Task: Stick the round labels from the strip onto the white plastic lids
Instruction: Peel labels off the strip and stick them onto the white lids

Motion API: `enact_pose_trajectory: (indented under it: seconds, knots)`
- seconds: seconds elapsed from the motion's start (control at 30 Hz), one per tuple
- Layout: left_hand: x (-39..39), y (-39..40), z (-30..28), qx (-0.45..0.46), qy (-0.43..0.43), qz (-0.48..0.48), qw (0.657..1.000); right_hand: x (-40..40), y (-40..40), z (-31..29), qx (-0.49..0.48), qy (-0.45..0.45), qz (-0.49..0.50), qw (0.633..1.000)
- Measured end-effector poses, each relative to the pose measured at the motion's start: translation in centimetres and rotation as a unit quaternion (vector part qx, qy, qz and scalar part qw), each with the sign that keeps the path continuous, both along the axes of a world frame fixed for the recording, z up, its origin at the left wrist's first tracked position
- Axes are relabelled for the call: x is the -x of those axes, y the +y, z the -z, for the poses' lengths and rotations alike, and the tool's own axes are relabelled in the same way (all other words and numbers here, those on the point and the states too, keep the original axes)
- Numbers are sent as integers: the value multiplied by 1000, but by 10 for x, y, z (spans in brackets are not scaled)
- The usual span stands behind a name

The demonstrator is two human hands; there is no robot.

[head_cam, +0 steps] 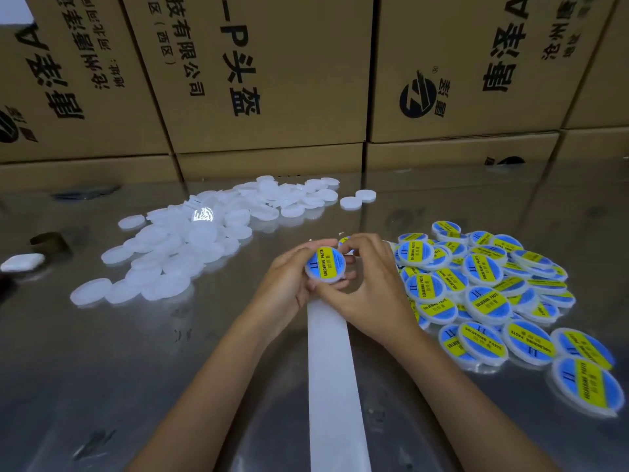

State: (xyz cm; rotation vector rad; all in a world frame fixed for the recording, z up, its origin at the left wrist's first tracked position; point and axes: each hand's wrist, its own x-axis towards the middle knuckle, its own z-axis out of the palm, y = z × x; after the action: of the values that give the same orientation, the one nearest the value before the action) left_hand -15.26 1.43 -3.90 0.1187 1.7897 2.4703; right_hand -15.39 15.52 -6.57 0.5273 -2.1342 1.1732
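labelled lid (pixel 325 265) with a blue and yellow round label sat between both hands over the metal table (pixel 136 369), left hand (pixel 289 281) cupping it with curled fingers, right hand (pixel 371 287) pinching its rim with thumb below and fingertips on top. white strip (pixel 332 369) ran from under the hands toward the camera. plain white lids (pixel 190 240) lay heaped at left, finished labelled lids (pixel 490 301) piled at right, cardboard boxes (pixel 265 73) behind.
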Motion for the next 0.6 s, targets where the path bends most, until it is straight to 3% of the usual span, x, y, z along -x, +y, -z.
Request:
enact_pose_trajectory:
  seconds: [0.17,0.33,0.43,0.6]
  knots:
    - [9,-21,1,-4,-16,-54,998,10,20,-4,28,-7,143,989]
    - [17,-38,13,36,-19,-119,992,21,65,-2,-49,-81,392,915]
    - [19,-40,20,44,-25,-123,991,22,78,1,-93,-153,433,883]
    - [22,-45,26,31,-28,-128,991,20,78,0,-125,-197,430,872]
